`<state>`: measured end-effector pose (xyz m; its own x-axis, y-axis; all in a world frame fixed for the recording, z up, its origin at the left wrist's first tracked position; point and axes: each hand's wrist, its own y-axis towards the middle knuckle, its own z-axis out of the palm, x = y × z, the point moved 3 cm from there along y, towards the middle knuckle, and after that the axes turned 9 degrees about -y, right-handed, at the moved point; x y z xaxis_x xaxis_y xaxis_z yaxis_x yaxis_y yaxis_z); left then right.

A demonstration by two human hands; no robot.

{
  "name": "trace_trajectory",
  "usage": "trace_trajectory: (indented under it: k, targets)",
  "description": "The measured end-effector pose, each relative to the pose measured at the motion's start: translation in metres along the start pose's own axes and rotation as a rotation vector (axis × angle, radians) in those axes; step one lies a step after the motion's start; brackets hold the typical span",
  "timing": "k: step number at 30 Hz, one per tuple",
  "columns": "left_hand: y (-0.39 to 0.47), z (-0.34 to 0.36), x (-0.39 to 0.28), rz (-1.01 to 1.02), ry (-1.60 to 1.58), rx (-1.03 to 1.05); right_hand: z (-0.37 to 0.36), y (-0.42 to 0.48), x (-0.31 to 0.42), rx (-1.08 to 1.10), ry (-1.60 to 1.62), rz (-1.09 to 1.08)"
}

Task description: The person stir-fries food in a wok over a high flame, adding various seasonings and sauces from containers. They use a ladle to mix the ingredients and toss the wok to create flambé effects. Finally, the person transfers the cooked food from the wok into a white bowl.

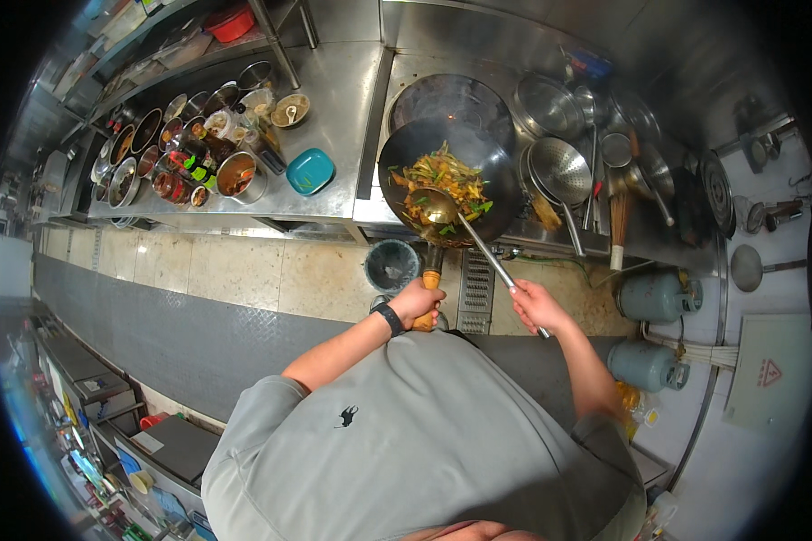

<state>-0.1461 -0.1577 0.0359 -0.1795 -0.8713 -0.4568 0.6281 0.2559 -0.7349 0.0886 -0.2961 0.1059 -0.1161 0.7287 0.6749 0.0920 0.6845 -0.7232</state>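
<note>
My left hand (416, 302) grips the wooden handle (432, 280) of a dark wok (504, 179), which stands over the front of the stove (396, 67). In my right hand (536, 308) is the long metal handle of a cooking ladle (440, 209). The ladle's bowl rests in the wok, among stir-fried strips of food (446, 172) with green pieces. Haze hangs above the food. A small orange glow shows at the burner ring (451, 116) behind the wok.
Left on the steel counter (338, 101) are a teal dish (310, 172), a pot of red sauce (240, 176) and several bottles and bowls. A perforated strainer (560, 169) and a bamboo brush (619, 226) lie right. Below are a bucket (392, 266) and gas cylinders (649, 297).
</note>
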Motion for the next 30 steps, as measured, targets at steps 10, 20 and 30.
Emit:
trace_trajectory:
  k: [10,20,30]
  targets:
    - [-0.007,0.004,-0.002,0.003,-0.034,0.006,0.003,0.005,0.019,0.23,0.353,0.051]
    - [-0.005,0.005,-0.002,-0.013,-0.077,0.027,0.026,0.01,-0.019,0.525,1.146,-0.063]
    - [0.01,0.0,0.002,-0.02,-0.005,0.037,-0.027,-0.041,-0.059,0.188,1.194,-0.31]
